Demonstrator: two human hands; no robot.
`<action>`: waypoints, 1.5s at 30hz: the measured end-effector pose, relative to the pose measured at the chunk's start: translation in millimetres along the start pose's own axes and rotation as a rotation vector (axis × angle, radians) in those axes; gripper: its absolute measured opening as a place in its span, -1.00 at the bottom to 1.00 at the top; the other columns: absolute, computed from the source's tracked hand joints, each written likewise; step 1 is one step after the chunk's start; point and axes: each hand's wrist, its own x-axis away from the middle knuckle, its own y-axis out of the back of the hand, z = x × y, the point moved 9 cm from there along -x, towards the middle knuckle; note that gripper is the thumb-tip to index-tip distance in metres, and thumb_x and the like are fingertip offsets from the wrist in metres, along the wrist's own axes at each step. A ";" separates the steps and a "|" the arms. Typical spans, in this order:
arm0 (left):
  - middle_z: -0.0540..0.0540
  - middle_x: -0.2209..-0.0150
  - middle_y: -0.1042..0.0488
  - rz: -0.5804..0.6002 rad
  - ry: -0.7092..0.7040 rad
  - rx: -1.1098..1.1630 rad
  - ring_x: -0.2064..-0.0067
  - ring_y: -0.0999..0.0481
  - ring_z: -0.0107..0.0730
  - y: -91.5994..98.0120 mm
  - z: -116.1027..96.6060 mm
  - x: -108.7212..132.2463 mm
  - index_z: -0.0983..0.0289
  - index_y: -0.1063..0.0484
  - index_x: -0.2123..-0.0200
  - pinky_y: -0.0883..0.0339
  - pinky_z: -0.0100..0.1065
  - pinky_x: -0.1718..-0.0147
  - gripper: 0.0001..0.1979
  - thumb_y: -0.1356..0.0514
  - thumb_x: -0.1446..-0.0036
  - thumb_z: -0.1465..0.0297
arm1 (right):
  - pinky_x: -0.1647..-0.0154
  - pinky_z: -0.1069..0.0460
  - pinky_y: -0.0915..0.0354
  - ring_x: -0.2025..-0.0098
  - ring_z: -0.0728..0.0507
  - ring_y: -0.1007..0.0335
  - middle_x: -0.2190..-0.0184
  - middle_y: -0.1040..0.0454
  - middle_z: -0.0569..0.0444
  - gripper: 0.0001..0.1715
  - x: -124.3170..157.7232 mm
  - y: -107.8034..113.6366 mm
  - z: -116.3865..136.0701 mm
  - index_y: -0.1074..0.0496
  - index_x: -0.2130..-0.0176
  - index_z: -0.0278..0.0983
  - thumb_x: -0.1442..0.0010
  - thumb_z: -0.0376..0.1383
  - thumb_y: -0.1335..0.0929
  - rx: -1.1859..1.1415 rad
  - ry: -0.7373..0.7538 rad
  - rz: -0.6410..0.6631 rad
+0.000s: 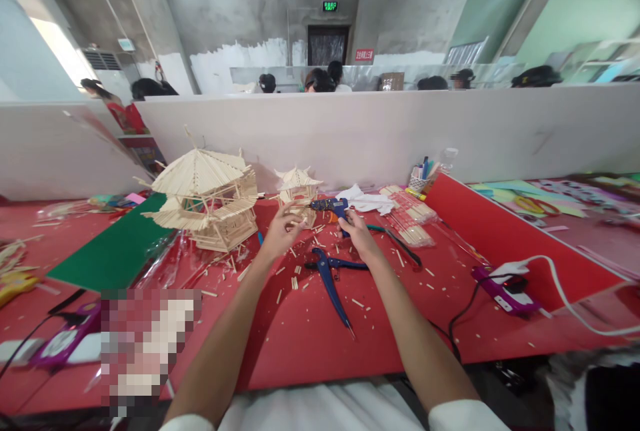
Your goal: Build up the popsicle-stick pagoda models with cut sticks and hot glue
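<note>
My right hand [356,231] grips a blue glue gun [340,207] by its handle, and the dark nozzle points left. My left hand [281,231] is closed in a pinch just left of the nozzle; what is between the fingertips is too small to make out. Behind both hands stands a small pavilion model [297,181] built of wooden sticks, its lower part partly hidden by my left hand and the glue gun. A larger stick pavilion [205,194] with two roof tiers is to the left. Below my hands lies a blue cutter [327,278] with its handles spread.
Short stick pieces [295,282] are scattered over the red table [290,351]. Stick packs [407,218], a white cloth [367,199] and a pen cup [420,178] stand or lie behind. Purple power strips [507,291] with cables are at both sides. A pale partition [350,131] closes the back.
</note>
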 end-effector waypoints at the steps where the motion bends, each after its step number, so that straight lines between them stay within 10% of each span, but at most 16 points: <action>1: 0.25 -0.28 -0.25 -0.041 -0.038 -0.063 -0.17 -0.39 -0.15 7.2 -2.4 0.1 0.29 -0.55 0.31 -0.23 -0.13 -0.22 -0.73 -0.17 -0.23 0.22 | 0.46 0.05 -0.18 0.54 -0.01 -0.24 0.52 -0.32 0.23 -0.59 -0.5 0.9 -0.7 -0.24 0.27 -0.22 -0.05 0.00 -0.37 0.001 -0.002 -0.005; 7: 0.18 -0.37 -0.11 -0.033 -0.288 -0.248 -0.10 -0.45 -0.22 14.3 -16.9 5.0 0.27 -0.56 0.29 -0.38 -0.15 -0.13 -0.75 -0.14 -0.26 0.26 | 0.54 0.07 -0.07 0.60 0.02 -0.14 0.58 -0.26 0.24 -0.57 -1.7 1.4 -0.5 -0.26 0.32 -0.21 -0.05 0.05 -0.39 0.049 0.025 0.003; 18: 0.14 0.04 -0.58 0.041 -0.355 -0.359 -0.03 -0.54 -0.30 -6.1 -19.0 10.6 0.21 -0.58 0.15 -0.40 -0.24 -0.10 -0.74 -0.08 -0.31 0.36 | 0.58 0.09 -0.04 0.61 0.03 -0.13 0.59 -0.26 0.23 -0.53 3.5 -8.6 1.8 -0.25 0.40 -0.22 -0.08 0.09 -0.39 0.062 0.032 0.095; 25: 0.15 0.10 -0.61 0.359 -0.419 -0.481 0.02 -0.56 -0.31 -41.1 -11.0 19.2 0.26 -0.57 0.18 -0.39 -0.32 -0.04 -0.72 -0.04 -0.31 0.41 | 0.57 0.09 -0.09 0.60 0.03 -0.16 0.57 -0.29 0.23 -0.56 2.1 1.3 9.3 -0.27 0.33 -0.21 -0.05 0.05 -0.41 -0.035 0.050 -0.009; 30: 0.18 0.12 -0.59 0.455 -0.245 -0.556 0.06 -0.56 -0.26 -39.4 7.5 16.5 0.25 -0.57 0.22 -0.37 -0.34 0.02 -0.74 -0.06 -0.27 0.41 | 0.50 0.06 -0.19 0.57 0.00 -0.24 0.55 -0.33 0.22 -0.63 0.3 17.5 15.2 -0.27 0.31 -0.20 -0.08 -0.03 -0.41 -0.096 0.140 -0.150; 45: 0.16 0.25 -0.60 0.249 0.272 -0.591 0.15 -0.57 -0.21 6.9 56.8 10.0 0.17 -0.46 0.03 -0.30 -0.35 0.14 -0.75 -0.13 -0.26 0.29 | 0.45 0.02 -0.25 0.55 -0.03 -0.30 0.50 -0.40 0.20 -0.67 -4.0 20.8 9.5 -0.29 0.25 -0.19 -0.09 -0.08 -0.42 -0.034 0.201 -0.192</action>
